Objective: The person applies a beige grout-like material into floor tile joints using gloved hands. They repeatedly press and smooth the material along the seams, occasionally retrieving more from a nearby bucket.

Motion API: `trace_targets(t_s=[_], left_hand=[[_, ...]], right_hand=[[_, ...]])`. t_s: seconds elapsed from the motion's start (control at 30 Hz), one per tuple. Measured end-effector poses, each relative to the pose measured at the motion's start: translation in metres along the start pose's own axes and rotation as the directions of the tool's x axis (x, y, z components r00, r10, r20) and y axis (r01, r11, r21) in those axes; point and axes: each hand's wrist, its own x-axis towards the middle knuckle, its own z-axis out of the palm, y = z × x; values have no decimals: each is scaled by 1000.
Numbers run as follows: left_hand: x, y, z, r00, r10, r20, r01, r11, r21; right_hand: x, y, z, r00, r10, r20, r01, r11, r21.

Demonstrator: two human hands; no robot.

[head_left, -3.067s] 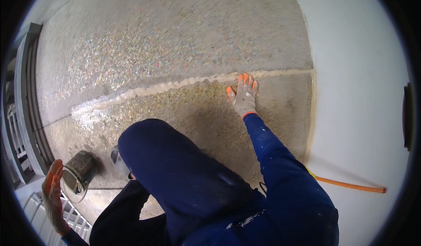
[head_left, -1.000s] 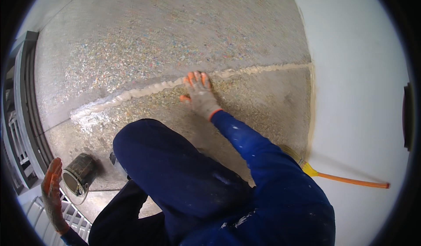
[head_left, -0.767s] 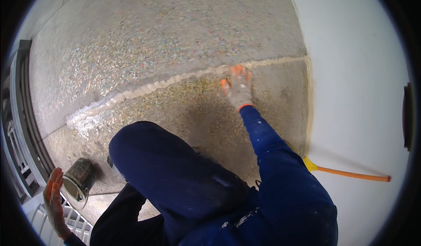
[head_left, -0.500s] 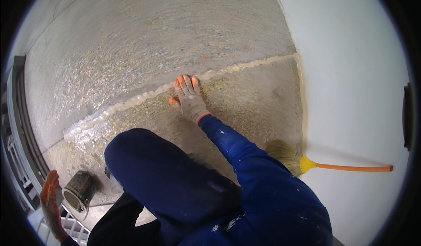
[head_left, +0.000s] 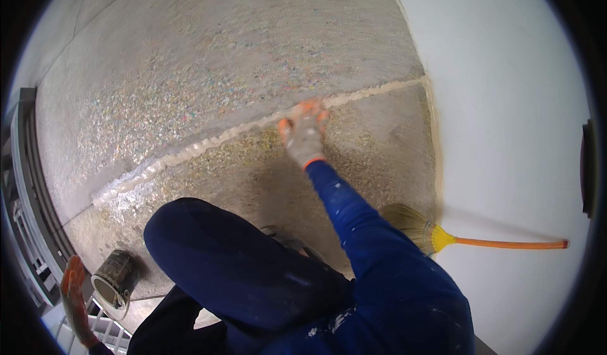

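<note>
Nearest the camera, a raised leg in dark navy trousers (head_left: 215, 241) bends at the knee, beside a paint-flecked blue long sleeve (head_left: 373, 235). At the lower left, the left hand, in a grey glove with orange fingers (head_left: 74, 295), is held up with its fingers straight and close together; nothing shows in its grip. Just beside it is a dark, grime-stained cylindrical bucket with a thin bail handle (head_left: 115, 278), its mouth facing the lower left.

Further out, the right hand, in a matching grey and orange glove (head_left: 305, 133), reaches over the floor, thumb apart from the fingers, the grip wide and seemingly without any object. The hand is blurred, and I cannot tell whether it presses down. Its fingertips overlap the middle of a long, uneven strip of beige compound (head_left: 215, 140), which crosses the speckled grey floor (head_left: 265, 57) slantwise from lower left to upper right.

To the right, a straw broom with a yellow collar and orange handle (head_left: 442, 237) has its bristles partly behind the sleeve. Beyond, the strip meets a beige bead (head_left: 435, 143) along the smooth white wall (head_left: 512, 102). A grey metal railing (head_left: 28, 165) edges the far left.
</note>
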Motion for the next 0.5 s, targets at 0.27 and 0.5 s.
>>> trace_targets(t_s=[0.27, 0.5], left_hand=[[0, -62, -31, 994, 94, 47, -85, 984, -156], [11, -97, -42, 996, 84, 22, -82, 994, -76]], right_hand=[[33, 116, -32, 983, 182, -26, -183, 982, -50], [28, 86, 20, 990, -46, -137, 52, 998, 40]])
